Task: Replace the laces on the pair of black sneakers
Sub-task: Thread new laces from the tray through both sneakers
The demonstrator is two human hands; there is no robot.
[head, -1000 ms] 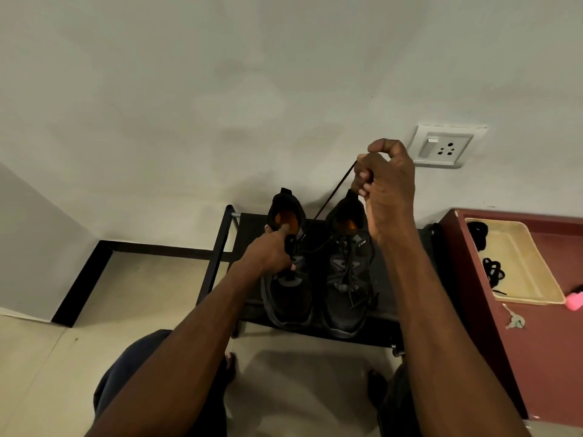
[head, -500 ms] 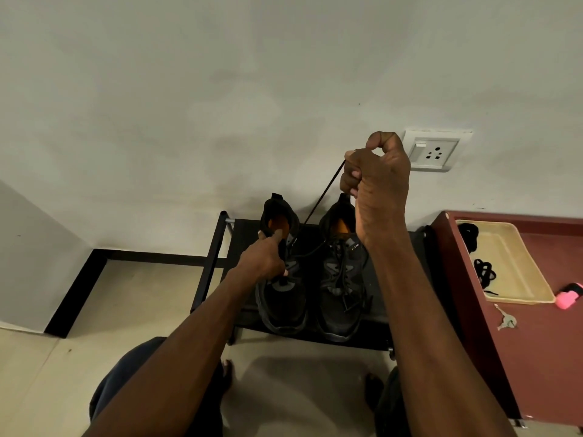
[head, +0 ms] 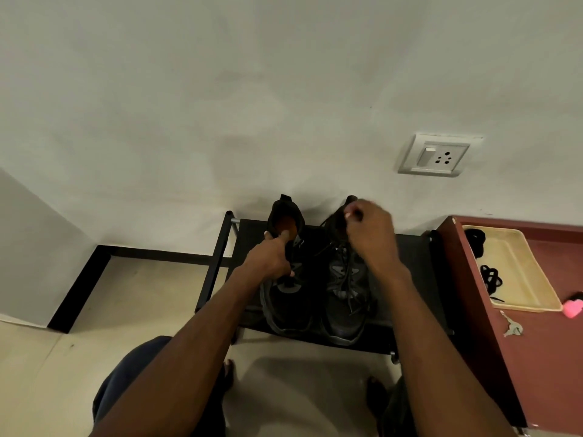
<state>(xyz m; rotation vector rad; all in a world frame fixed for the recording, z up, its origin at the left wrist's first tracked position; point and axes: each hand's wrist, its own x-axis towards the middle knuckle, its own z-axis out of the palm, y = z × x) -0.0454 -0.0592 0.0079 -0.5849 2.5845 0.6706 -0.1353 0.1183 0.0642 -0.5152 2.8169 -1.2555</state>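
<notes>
The pair of black sneakers stands side by side on a low black shoe rack (head: 410,247) set against the wall, toes toward the person.

Left sneaker (head: 288,298): its upper shows no lace across the eyelets, as far as the dim picture allows. The orange insole is visible through the open collar. The left hand (head: 271,258) grips this shoe at the tongue and collar, thumb inside the opening, fingers curled round the front. The judgement is that the old lace is out of this shoe, or all but out; no new lace is threaded.

Right sneaker (head: 345,294): a dark lace still crosses its upper in several rows. The right hand (head: 369,234) hovers over its collar with fingers bent and fingertips pinched together. It may hold a lace end, but the frame is too dark to confirm that; the state of this grip cannot be told.

Supplies: a cream tray (head: 520,279) rests on the red-brown bench (head: 536,357) to the right. A bundle of black laces (head: 490,279) lies in it, and a second dark item, unidentified, sits at its far end. A key (head: 512,328) and a pink object (head: 572,307) lie on the bench beside the tray.

Assessment: the task is in its early part. Removal appears done on one shoe at most. Remaining are the unlacing of the right sneaker, the fetching of the laces from the tray, and the threading of both shoes.
</notes>
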